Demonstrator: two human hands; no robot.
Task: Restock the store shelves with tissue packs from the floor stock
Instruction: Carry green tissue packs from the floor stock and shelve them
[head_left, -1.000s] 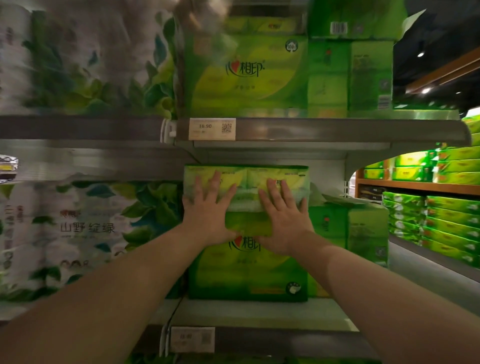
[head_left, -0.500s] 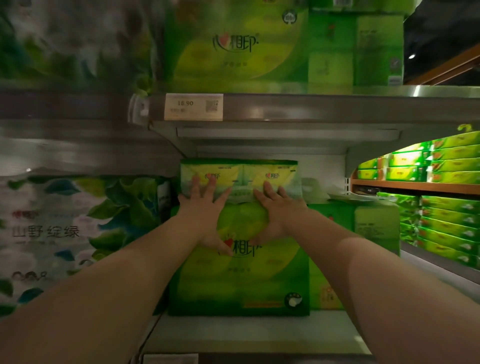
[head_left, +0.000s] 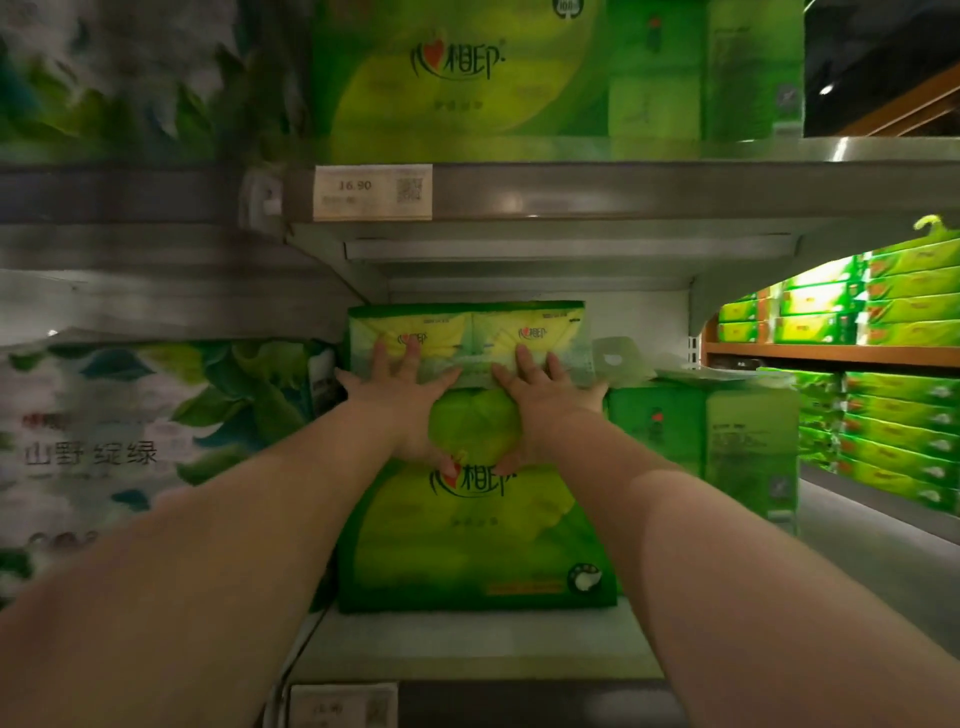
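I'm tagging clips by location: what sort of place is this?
Most likely a supermarket aisle: grey metal shelves stacked with green plastic-wrapped tissue packs, and a white paper price tag reading 16.90 with a QR code.

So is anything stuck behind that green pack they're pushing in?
Nothing visible. The left hand and right hand press flat on the tissue pack, but the pack hides the shelf space behind it.

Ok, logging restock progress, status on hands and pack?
Both hands, left and right, flat, fingers spread, pressing the green plastic tissue pack. Pack upright on the grey metal shelf. Nothing blocking.
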